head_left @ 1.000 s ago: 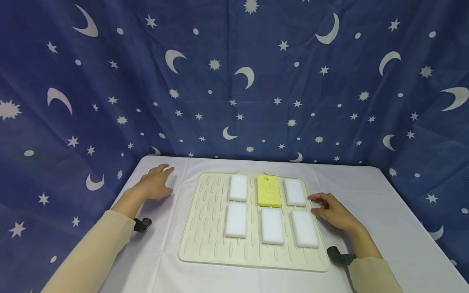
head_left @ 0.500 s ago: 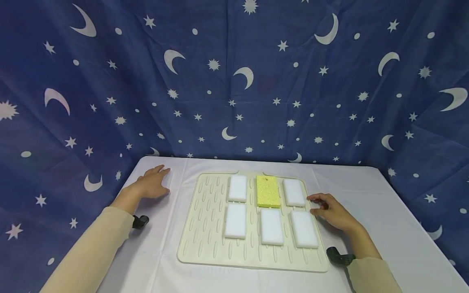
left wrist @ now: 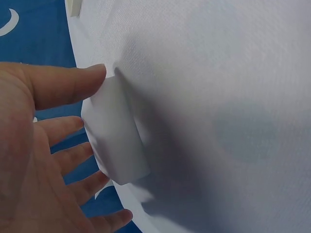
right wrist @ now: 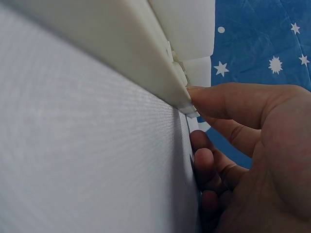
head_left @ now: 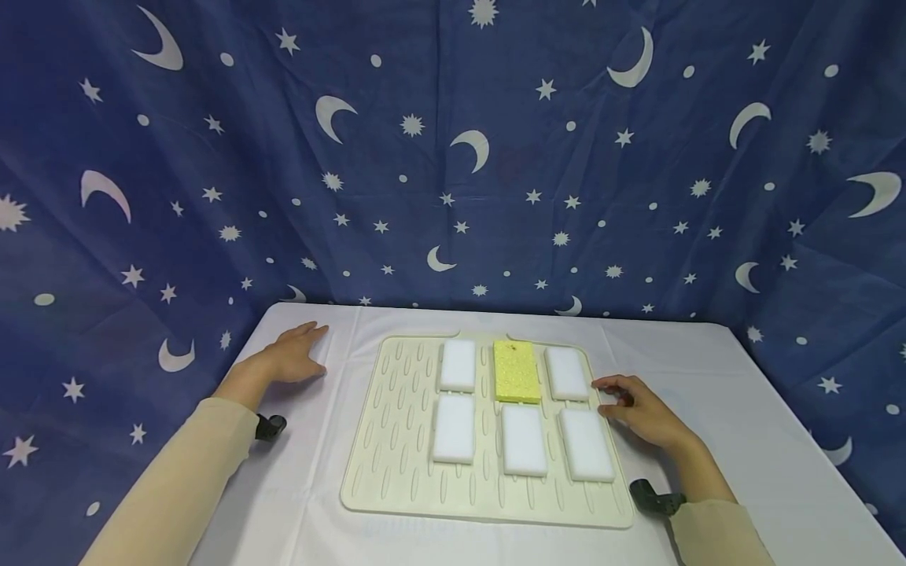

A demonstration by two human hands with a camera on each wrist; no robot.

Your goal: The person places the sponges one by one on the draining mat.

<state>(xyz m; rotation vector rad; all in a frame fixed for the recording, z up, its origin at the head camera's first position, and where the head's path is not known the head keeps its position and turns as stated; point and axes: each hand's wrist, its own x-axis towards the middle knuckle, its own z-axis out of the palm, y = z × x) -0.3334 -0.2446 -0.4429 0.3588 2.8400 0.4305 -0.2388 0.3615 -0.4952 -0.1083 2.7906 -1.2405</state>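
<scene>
A cream ribbed mat (head_left: 396, 440) lies on the table with a yellow sponge (head_left: 517, 371) and several white sponge-like blocks (head_left: 522, 440) in two rows. My left hand (head_left: 292, 358) hovers over the cloth left of the mat, fingers spread and holding nothing. Its wrist view shows a sharp-edged pale patch (left wrist: 116, 136) near the fingers; I cannot tell if it is a thing or lit cloth. By the mat's right edge my right hand (head_left: 640, 409) is loosely curved. In its wrist view the thumb (right wrist: 233, 99) touches the rim, while the other fingertips are partly hidden.
White cloth (head_left: 708, 362) covers the table. Behind and on both sides hangs a dark blue curtain (head_left: 396, 94) with moons and stars. Each wrist wears a small dark camera (head_left: 654, 498).
My left hand has shifted slightly left, away from the mat, and then stays there. The right hand and the sponges keep their places. The head view drifts a little.
</scene>
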